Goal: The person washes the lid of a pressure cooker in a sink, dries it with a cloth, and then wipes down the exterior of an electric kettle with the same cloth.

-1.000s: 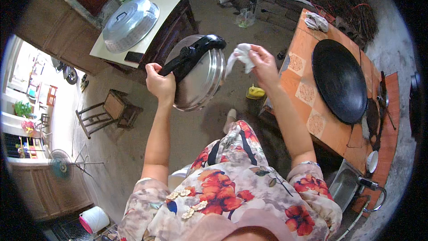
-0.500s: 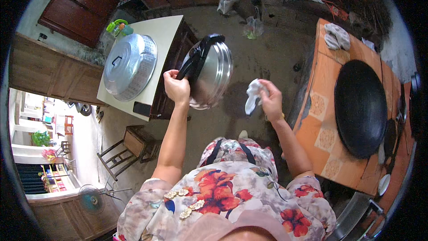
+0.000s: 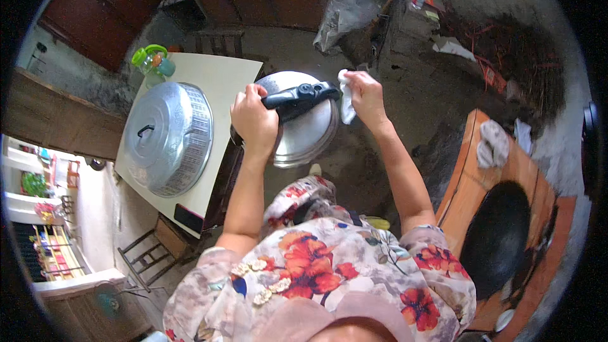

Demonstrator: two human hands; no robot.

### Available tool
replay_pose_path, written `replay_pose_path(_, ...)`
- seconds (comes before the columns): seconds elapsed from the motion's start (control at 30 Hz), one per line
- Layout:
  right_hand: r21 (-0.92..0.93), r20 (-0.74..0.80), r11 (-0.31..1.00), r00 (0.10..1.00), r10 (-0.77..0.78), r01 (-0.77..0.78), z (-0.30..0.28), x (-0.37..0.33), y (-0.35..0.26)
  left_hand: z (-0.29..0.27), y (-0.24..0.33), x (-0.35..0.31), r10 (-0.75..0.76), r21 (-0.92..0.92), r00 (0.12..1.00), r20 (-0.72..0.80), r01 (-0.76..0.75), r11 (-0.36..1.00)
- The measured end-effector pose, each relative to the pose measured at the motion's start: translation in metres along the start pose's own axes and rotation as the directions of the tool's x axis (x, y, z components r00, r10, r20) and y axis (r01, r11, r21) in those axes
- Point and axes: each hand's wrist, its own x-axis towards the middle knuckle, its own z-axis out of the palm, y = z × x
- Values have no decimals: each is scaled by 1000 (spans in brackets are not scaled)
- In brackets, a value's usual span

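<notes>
Left hand (image 3: 254, 120) grips black handle (image 3: 297, 98); round steel lid (image 3: 307, 133); right hand (image 3: 365, 95) crumpled white cloth (image 3: 346, 102)

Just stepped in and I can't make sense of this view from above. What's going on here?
A person in a flowered top holds a shiny metal pot lid up in front of them. The left hand grips its black handle, and the right hand presses a white cloth against the lid's rim. To their left, a domed metal cover sits on a pale table; to their right, a dark round pan rests on an orange counter.
</notes>
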Motion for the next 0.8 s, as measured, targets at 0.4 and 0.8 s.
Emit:
replay_pose_path(0.4,-81,451,914,833,-322,397,65,258,64,154,3,226,125,-14,991,41,-124,992)
replay_pose_path(0.8,515,123,801,951,284,-306,197,509,204,297,-107,425,-566,92,809,162,558,825)
